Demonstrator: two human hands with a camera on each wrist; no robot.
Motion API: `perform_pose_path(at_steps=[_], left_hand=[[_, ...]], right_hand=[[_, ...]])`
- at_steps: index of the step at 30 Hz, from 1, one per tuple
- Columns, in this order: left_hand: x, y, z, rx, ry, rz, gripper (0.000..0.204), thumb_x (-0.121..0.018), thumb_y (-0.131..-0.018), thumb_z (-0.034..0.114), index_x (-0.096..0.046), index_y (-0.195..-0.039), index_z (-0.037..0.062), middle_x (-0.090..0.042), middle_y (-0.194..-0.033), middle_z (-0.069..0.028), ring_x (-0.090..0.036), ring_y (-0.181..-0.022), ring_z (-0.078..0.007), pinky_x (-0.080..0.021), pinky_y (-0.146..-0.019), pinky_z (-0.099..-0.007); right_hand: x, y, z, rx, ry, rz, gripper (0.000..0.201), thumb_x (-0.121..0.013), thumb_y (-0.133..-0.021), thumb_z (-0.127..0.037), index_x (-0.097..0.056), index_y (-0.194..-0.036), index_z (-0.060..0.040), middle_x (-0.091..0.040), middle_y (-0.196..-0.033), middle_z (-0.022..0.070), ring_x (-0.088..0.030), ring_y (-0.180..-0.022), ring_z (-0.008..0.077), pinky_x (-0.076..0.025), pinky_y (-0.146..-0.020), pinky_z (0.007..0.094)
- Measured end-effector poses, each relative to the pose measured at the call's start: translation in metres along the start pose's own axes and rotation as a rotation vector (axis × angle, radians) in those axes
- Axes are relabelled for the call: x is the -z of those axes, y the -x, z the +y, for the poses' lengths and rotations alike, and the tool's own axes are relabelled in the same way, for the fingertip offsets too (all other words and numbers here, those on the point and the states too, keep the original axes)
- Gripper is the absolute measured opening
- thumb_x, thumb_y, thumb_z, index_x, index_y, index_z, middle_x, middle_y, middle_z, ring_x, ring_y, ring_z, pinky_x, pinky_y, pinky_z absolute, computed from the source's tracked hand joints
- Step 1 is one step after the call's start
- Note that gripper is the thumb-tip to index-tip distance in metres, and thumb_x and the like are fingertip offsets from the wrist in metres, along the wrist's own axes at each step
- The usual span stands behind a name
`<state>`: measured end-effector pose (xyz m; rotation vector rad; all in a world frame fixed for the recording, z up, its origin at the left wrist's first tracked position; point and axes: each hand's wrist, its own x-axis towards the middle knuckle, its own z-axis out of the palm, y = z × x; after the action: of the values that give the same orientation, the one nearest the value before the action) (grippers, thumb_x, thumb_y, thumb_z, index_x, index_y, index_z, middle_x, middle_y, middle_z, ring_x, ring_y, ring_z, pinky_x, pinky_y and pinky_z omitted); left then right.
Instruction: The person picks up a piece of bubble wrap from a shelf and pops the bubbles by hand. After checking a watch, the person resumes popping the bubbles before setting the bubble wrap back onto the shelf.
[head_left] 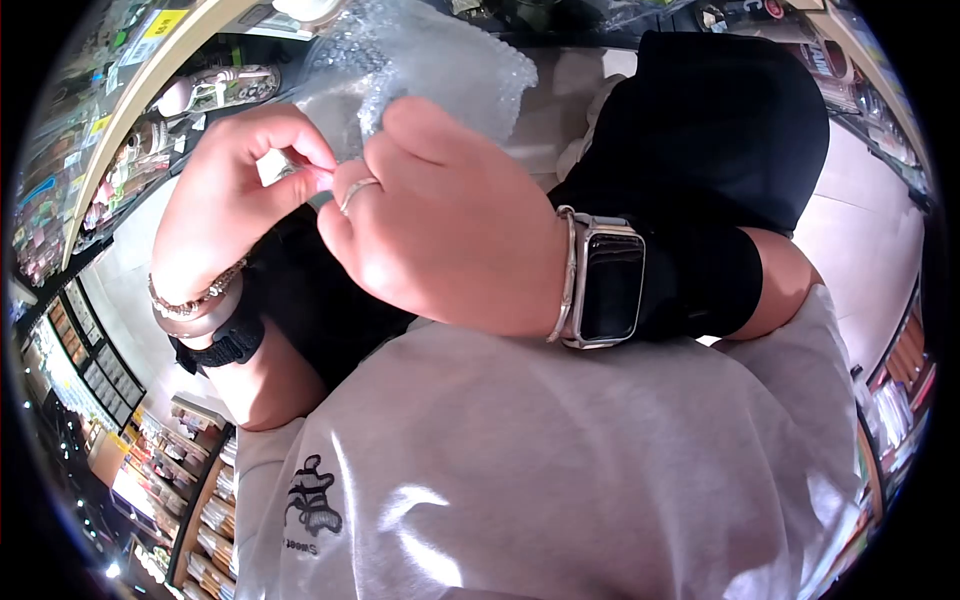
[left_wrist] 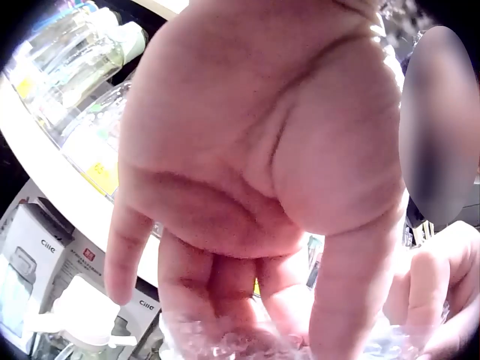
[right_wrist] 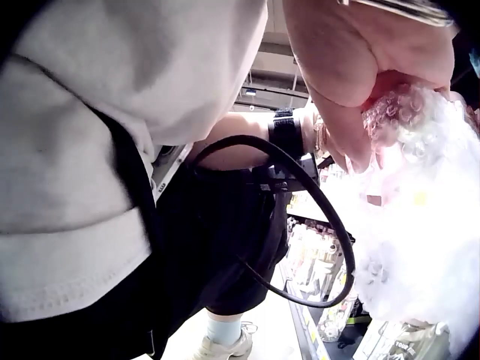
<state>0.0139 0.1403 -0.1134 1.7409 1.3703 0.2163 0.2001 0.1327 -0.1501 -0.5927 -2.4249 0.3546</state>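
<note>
A crumpled sheet of clear bubble wrap (head_left: pixel 440 70) hangs in front of the person, beyond both hands. The left hand (head_left: pixel 235 185), with a beaded bracelet at its wrist, brings thumb and index fingertip together beside the right hand's fingers. In the left wrist view its fingers reach down to the bubble wrap (left_wrist: pixel 225 345) at the bottom edge. The right hand (head_left: pixel 460 220) wears a ring and a watch (head_left: pixel 612 285). Its fingers are curled and grip the gathered top of the bubble wrap (right_wrist: pixel 412 120), seen brightly lit in the right wrist view.
A shelf edge (head_left: pixel 125 110) with price tags runs along the left, with packaged goods behind it. Boxed bottles (left_wrist: pixel 34 262) and a white-topped container (left_wrist: pixel 82 307) stand near the left hand. A black cable (right_wrist: pixel 337 217) loops beside the person's dark shorts (right_wrist: pixel 225 232).
</note>
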Motion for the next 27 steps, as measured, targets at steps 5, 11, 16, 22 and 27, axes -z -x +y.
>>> perform_pose_path(at_steps=[5,11,16,22,27], left_hand=[[-0.002,-0.009,0.0,0.04,0.022,0.013,0.011,-0.059,-0.069,-0.008,-0.057,-0.078,-0.002,-0.058,-0.071,-0.0046,-0.055,-0.069,-0.0117,-0.044,-0.064,-0.0235],[0.001,-0.013,0.007,0.051,0.011,0.017,0.01,-0.061,-0.069,-0.006,-0.057,-0.078,-0.002,-0.059,-0.071,-0.004,-0.055,-0.069,-0.0111,-0.044,-0.065,-0.0233],[0.002,-0.015,0.008,0.039,0.016,0.018,0.01,-0.062,-0.07,-0.005,-0.058,-0.078,-0.0018,-0.058,-0.07,-0.0037,-0.054,-0.068,-0.0109,-0.043,-0.065,-0.0231],[0.003,-0.016,0.009,-0.035,-0.033,0.005,0.007,-0.063,-0.07,-0.003,-0.058,-0.074,-0.0009,-0.057,-0.067,-0.0041,-0.054,-0.067,-0.012,-0.042,-0.063,-0.0244],[0.002,-0.015,0.01,-0.046,0.001,0.089,0.005,-0.063,-0.071,0.001,-0.06,-0.074,-0.0003,-0.058,-0.066,-0.0046,-0.055,-0.064,-0.0127,-0.041,-0.062,-0.0246]], right_hand=[[0.004,0.001,0.002,0.001,-0.013,-0.033,0.018,-0.059,-0.062,-0.01,-0.048,-0.048,-0.0064,-0.043,-0.048,0.0033,-0.041,-0.051,0.0165,-0.033,-0.059,0.0282],[0.005,0.004,0.005,-0.019,-0.034,-0.05,0.023,-0.059,-0.068,-0.009,-0.048,-0.049,-0.0046,-0.044,-0.05,0.0047,-0.04,-0.049,0.0168,-0.033,-0.058,0.0292],[0.009,0.004,0.007,-0.002,-0.009,-0.093,0.023,-0.059,-0.069,-0.01,-0.048,-0.049,-0.0056,-0.045,-0.051,0.0046,-0.041,-0.049,0.0166,-0.033,-0.058,0.0296],[0.011,0.005,0.008,-0.052,0.002,-0.148,0.013,-0.055,-0.066,-0.012,-0.053,-0.053,-0.0107,-0.047,-0.049,0.0019,-0.046,-0.051,0.0152,-0.032,-0.069,0.0284],[0.037,-0.012,0.04,-0.162,-0.02,-0.147,0.006,-0.055,-0.073,-0.009,-0.055,-0.075,-0.0043,-0.053,-0.063,0.0075,-0.051,-0.061,0.0206,-0.038,-0.065,0.0315]])
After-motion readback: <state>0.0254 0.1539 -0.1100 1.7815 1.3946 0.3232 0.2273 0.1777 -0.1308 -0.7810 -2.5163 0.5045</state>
